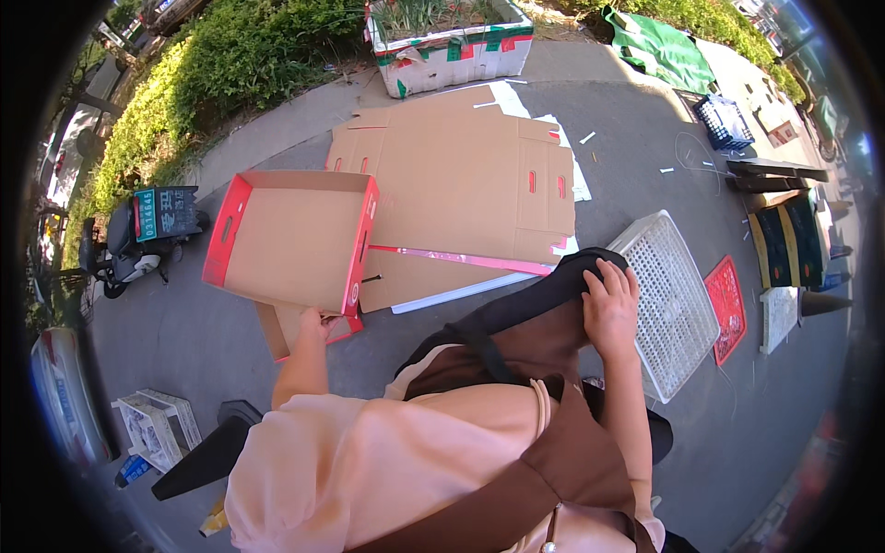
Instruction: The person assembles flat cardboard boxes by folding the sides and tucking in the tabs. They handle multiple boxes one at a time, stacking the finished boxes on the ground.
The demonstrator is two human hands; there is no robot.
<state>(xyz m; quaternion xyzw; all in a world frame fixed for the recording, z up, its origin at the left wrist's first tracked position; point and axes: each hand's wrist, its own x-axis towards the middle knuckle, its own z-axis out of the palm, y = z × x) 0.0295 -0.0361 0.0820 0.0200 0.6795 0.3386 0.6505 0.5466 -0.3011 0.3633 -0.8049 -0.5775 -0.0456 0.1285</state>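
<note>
Through my camera, the left hand [318, 323] has its grip clasped on the near edge of the red-sided box [295, 235], partly above another box [279, 323], beside flattened cardboard [452, 175]. My right hand [610, 304] has its grip released, resting on the knee [564, 279].

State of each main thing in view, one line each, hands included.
Left hand: at the upper tray's near edge, fingers partly hidden
Right hand: open, resting on the knee
Upper cardboard tray: folded up, open-topped
Lower cardboard tray: mostly covered by the upper one
Cardboard sheets: flat, stacked
White plastic basket: on the ground
Foam planter: planted
Green sheet: spread out, wrinkled
</note>
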